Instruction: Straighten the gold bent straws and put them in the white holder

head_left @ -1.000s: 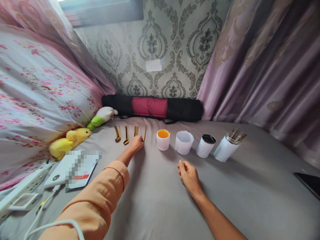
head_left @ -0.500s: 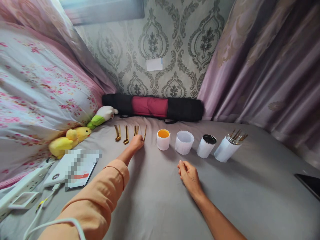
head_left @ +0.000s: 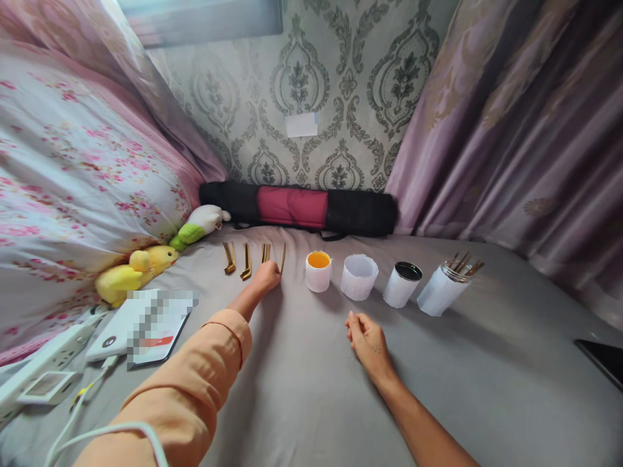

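Note:
My left hand [head_left: 267, 277] is closed at the lower end of one thin gold straw [head_left: 283, 257], which points away from me on the sheet. Partly hidden behind that hand lie several more straight gold straws [head_left: 265, 252]. Two groups of bent gold straws [head_left: 246, 262] lie farther left. My right hand [head_left: 368, 338] rests on the sheet with its fingers curled closed; nothing shows in them. Beyond it stand a white cup with an orange inside [head_left: 318, 277], a wide white cup [head_left: 359, 285], a white can with a dark inside [head_left: 400, 293] and a white-wrapped jar [head_left: 437, 296] holding several thin sticks [head_left: 461, 263].
A black and red long bag [head_left: 292, 206] lies along the patterned wall. To the left are plush toys [head_left: 131, 275], a white power bank [head_left: 114, 334], a tablet-like device [head_left: 165, 344] and a power strip [head_left: 43, 363]. A white cable [head_left: 111, 429] crosses my left sleeve. A dark flat object [head_left: 603, 360] sits at right.

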Tool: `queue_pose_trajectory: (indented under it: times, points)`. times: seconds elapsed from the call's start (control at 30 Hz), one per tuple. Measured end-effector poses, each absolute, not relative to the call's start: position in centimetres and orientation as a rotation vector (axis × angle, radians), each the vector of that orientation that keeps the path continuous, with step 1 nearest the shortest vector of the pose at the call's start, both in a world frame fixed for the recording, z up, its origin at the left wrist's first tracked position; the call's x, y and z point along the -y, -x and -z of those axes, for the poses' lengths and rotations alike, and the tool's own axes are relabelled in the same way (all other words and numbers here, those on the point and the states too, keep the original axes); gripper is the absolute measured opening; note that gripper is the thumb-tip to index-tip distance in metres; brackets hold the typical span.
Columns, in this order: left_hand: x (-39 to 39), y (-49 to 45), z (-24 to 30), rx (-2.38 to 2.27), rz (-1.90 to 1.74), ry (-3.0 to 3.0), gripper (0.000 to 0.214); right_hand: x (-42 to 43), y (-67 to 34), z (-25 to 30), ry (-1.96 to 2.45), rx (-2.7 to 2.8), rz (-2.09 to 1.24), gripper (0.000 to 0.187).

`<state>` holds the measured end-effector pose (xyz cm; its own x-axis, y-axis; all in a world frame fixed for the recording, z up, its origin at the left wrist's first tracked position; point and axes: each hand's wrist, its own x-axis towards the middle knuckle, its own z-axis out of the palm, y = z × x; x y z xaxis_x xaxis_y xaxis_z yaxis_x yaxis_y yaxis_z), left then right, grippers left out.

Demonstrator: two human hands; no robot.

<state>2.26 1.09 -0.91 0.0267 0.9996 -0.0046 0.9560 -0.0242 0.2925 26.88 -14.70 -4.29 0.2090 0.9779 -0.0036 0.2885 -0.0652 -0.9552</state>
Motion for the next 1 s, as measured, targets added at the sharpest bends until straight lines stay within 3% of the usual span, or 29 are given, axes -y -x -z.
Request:
queue_pose_trajectory:
  times: [1.0]
  points:
    - [-0.4, -2.4, -0.9, -2.046, -0.397, -1.933, 0.018, 14.7, -26.8, 4.5, 1.53, 1.24, -0.932, 0.044]
